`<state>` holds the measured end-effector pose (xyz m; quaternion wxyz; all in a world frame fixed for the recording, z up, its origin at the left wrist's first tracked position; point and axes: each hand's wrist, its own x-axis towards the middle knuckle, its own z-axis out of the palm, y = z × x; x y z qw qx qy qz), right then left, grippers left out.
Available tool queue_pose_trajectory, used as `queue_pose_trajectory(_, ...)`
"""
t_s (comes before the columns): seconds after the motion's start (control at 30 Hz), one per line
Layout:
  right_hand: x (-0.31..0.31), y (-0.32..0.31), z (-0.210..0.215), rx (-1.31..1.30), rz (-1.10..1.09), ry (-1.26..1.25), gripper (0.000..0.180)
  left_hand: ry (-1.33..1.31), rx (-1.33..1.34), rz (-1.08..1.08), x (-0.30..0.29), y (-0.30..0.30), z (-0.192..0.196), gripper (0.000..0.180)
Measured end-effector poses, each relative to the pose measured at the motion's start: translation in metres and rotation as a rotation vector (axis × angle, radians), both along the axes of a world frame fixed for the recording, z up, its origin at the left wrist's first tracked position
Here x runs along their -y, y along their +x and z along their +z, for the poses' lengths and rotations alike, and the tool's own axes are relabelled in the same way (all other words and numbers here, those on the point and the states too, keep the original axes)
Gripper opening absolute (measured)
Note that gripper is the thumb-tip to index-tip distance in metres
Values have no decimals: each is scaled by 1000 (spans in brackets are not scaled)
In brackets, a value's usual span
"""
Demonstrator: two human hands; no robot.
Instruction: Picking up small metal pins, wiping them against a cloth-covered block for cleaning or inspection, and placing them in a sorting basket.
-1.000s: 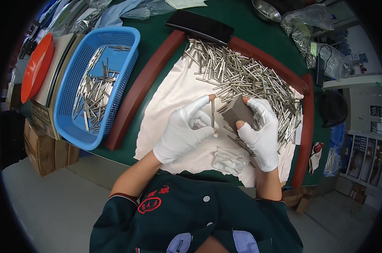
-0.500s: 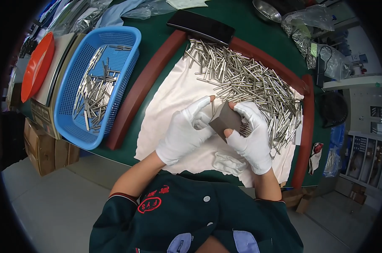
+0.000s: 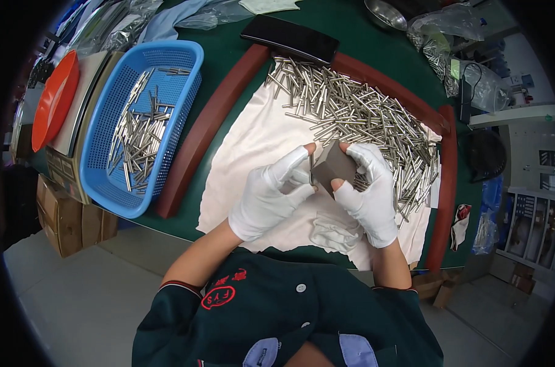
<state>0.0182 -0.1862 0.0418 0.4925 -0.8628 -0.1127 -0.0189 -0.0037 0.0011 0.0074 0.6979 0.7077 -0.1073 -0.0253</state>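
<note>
My left hand [image 3: 266, 199], in a white glove with bare fingertips, pinches a thin metal pin [image 3: 312, 164] upright between thumb and finger. Close against it is a dark grey block [image 3: 338, 164] with flat faces and sharp edges. My right hand [image 3: 374, 205], gloved the same way, grips this block by its right side. Just beyond both hands lies a large heap of shiny metal pins [image 3: 351, 107] on a pale cloth [image 3: 234, 165]. A crumpled white cloth or glove [image 3: 334, 234] rests below my hands.
Dark red bars [image 3: 213, 125] frame the cloth on the green table [image 3: 219, 46]. A black phone-like slab [image 3: 290, 38] lies across the far bar. To the left stands a blue basket [image 3: 195, 67] holding more pins, with a red-orange dish [image 3: 56, 101] beside it. A metal bowl [image 3: 386, 15] sits far right.
The grey block has turned in my right hand, showing a different face. My left thumb and finger have come together on the pin, which now stands beside the block.
</note>
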Motion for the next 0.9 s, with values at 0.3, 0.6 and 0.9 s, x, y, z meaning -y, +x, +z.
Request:
queue_pose_trajectory(0.3,3,1,2,-8,-70,43,49,-140,-183,-70,-4,2,17,72)
queue_pose_trajectory(0.6,4,2,8,-228,-33,162,48,-123,-294,-37,-4,8,14,72)
queue_pose_trajectory(0.9,1,2,3,-144,30,116,49,119,16,-48,-3,5,5,62)
